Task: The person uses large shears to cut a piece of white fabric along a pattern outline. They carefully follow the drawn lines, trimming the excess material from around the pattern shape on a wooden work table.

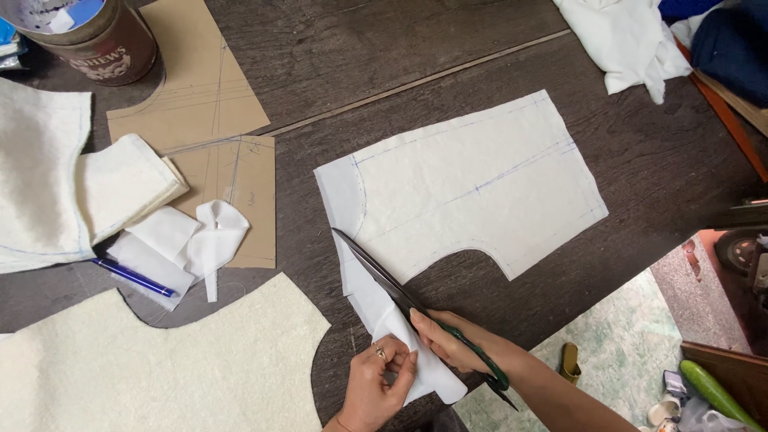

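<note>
Gripping green-handled scissors (416,308), the right hand (448,340) is closed through the loops near the table's (640,160) near edge, blades running up and away along the left side of a white fabric piece (472,188). The left hand (380,376), ringed, pinches the loose strip (376,308) of the same fabric just beside the blades, fingers closed on it. The fabric lies flat near the middle of the table, marked with faint blue lines; it looks thin, light and limp, likely to shift or pucker unless held taut close to the cut, so the strip beside the blades seems the sensible hold. The scissors are stiff and sharp-pointed. Toward the left edge lie fleecy cream panels (48,176), a blue pen (132,278), white scraps (188,240) and brown card patterns (200,80); a tin (100,40) stands at the far left corner, and crumpled white cloth (624,40) sits near the far right corner. Bare wood shows beyond and to the right of the fabric, giving room there; the near edge is close under both hands.
</note>
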